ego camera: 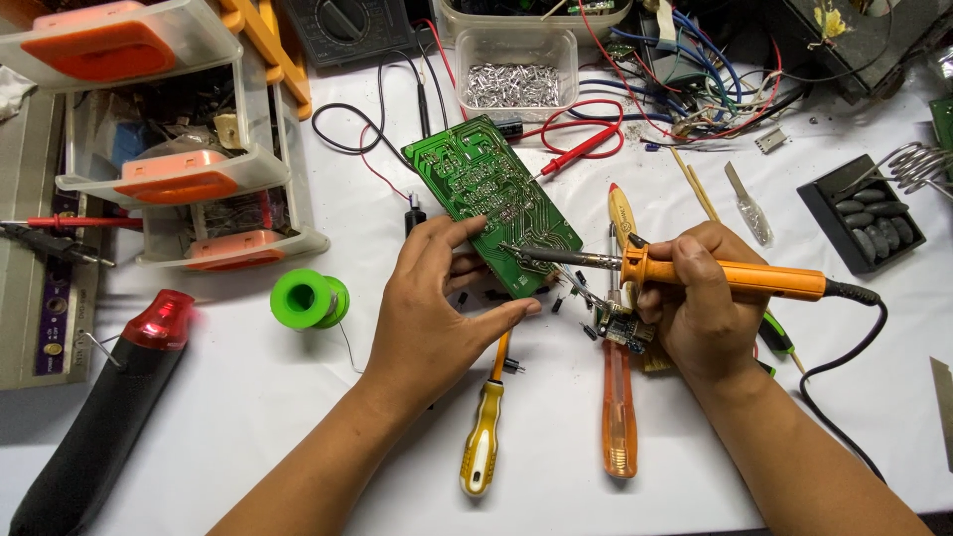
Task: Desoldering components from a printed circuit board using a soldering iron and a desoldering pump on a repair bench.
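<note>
The left hand [437, 308] has a loose, half-open grip on the near end of the green circuit board [493, 203]: the thumb sits under the board's near corner and the fingers curl over its left edge, so the board lies tilted off the white table [298, 417]. The right hand [695, 298] is closed in a full grip round the orange handle of the soldering iron [695, 270], whose metal tip rests on the board's near right part. The board lies near the middle of the table, running diagonally away from the person. Just left of the board the table is bare as far as one green solder spool [310, 299]; farther left of the board lies a black and red heat gun [119, 397], and a stack of three clear drawers [189, 149] with orange fronts stands at the far left. Below the board lie two screwdrivers, one yellow-handled [484, 437] and one with a clear orange handle [618, 417], with open table around their handles. Beyond the board's far end stands a clear tub [514, 67] of small metal parts. Right of the board, past the iron's cord, sits a black tray [862, 213], and tangled wires [715, 89] crowd the far right.
</note>
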